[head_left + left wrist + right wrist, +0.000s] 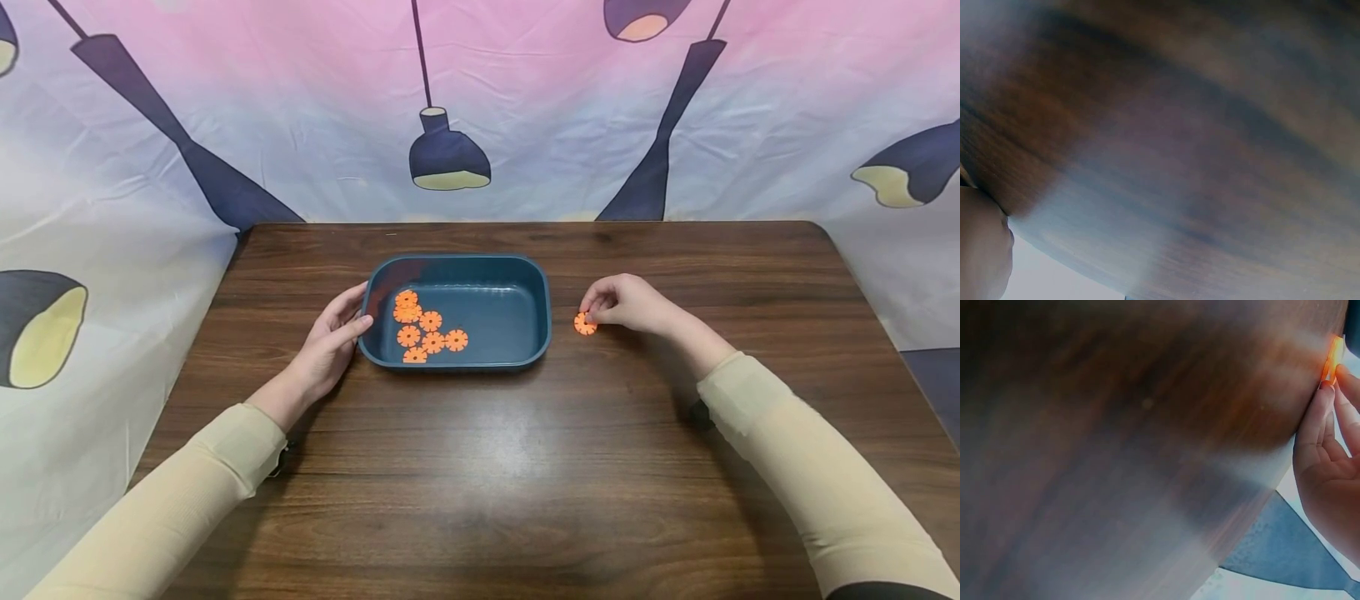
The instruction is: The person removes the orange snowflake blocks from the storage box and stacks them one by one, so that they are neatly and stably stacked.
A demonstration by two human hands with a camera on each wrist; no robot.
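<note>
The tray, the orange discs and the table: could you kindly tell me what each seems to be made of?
The tray: probably plastic, smooth and slightly shiny, judging by the soft highlights inside; coated metal is possible. The orange discs: likely plastic, as they are thin, evenly coloured and notched. The table: wood or a wood-look laminate, with streaked brown grain and a sheen where light reflects.

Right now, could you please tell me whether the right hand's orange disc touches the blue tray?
Apart: the head view shows tabletop between the orange disc and the blue tray.
</note>
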